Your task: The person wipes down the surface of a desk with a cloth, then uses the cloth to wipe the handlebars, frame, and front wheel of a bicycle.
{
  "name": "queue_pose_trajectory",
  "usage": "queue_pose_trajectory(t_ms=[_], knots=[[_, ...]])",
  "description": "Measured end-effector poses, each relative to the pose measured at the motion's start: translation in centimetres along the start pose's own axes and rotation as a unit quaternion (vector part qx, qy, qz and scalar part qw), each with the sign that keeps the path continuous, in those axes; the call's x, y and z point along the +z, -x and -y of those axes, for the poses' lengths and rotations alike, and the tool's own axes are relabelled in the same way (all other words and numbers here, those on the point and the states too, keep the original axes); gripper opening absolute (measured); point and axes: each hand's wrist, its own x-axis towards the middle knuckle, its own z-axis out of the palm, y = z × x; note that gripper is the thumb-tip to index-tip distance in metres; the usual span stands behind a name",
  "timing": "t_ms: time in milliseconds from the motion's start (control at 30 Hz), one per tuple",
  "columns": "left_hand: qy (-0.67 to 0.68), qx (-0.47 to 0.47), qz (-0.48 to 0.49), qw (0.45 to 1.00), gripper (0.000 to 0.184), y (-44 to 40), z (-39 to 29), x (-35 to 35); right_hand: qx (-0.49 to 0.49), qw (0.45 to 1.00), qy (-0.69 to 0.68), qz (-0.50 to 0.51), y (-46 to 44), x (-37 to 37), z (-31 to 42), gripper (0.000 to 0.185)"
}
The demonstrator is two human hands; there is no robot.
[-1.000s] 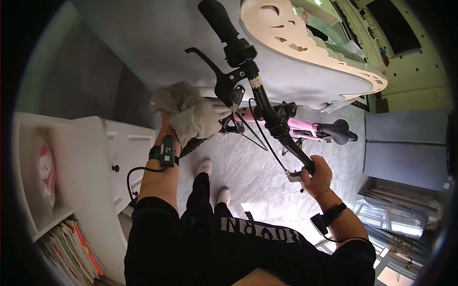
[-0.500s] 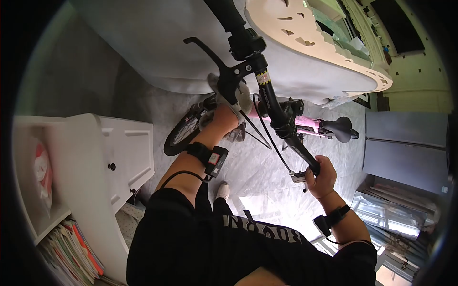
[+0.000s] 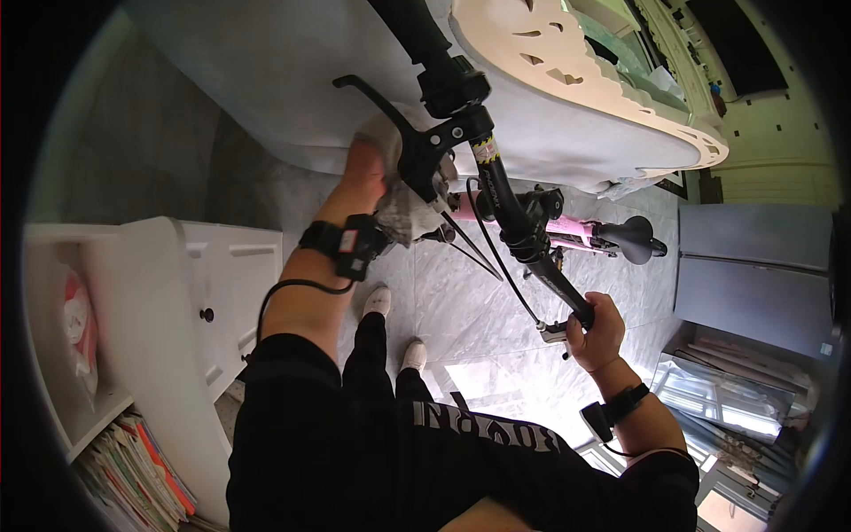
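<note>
A black bicycle handlebar [image 3: 503, 191] runs diagonally through the middle of the view, with a pink frame [image 3: 572, 232] and black saddle [image 3: 628, 240] behind it. My right hand [image 3: 599, 332] is wrapped around the near end of the bar, beside the silver brake lever. On the other side, my left hand [image 3: 365, 167] holds a grey cloth [image 3: 409, 211] behind and below the black brake lever [image 3: 377, 99]. The cloth and lever cover most of its fingers. Thin cables [image 3: 507, 275] hang from the bar.
A white cabinet [image 3: 199, 293] with drawers and shelved papers [image 3: 142, 465] stands at the left. A grey-covered piece of furniture with a carved cream edge [image 3: 505, 44] lies beyond the handlebar. A grey refrigerator [image 3: 753, 275] stands right, on marbled floor tiles [image 3: 479, 328].
My left hand and the cloth have shifted left, away from the handlebar, and the forearm now covers the front wheel. My right hand stays on the bar. Another shoe has come into view.
</note>
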Motion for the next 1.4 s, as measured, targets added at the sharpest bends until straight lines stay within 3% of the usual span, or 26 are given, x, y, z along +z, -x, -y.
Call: queue_pose_trajectory(t_ms=[200,300,400,700,1400], knots=[[-0.282,-0.052,0.12,0.951,0.02,4.5,4.5,-1.7,0.004,1.0,-0.013,-0.003,-0.3,0.0,0.3,0.037],[-0.423,0.002,0.186,0.887,0.019,6.4,7.2,2.9,0.004,1.0,-0.02,-0.002,-0.3,0.0,0.4,0.036],[-0.489,0.054,0.192,0.849,0.019,6.8,9.8,9.7,0.008,1.0,-0.023,0.0,-0.3,-0.1,0.6,0.035],[-0.264,-0.001,0.222,0.938,0.02,1.2,3.1,10.4,0.009,1.0,-0.02,0.002,-0.3,-0.2,0.7,0.034],[-0.147,-0.038,0.262,0.953,0.022,-2.0,0.9,12.6,0.01,0.999,-0.03,0.003,-0.2,0.0,0.6,0.034]])
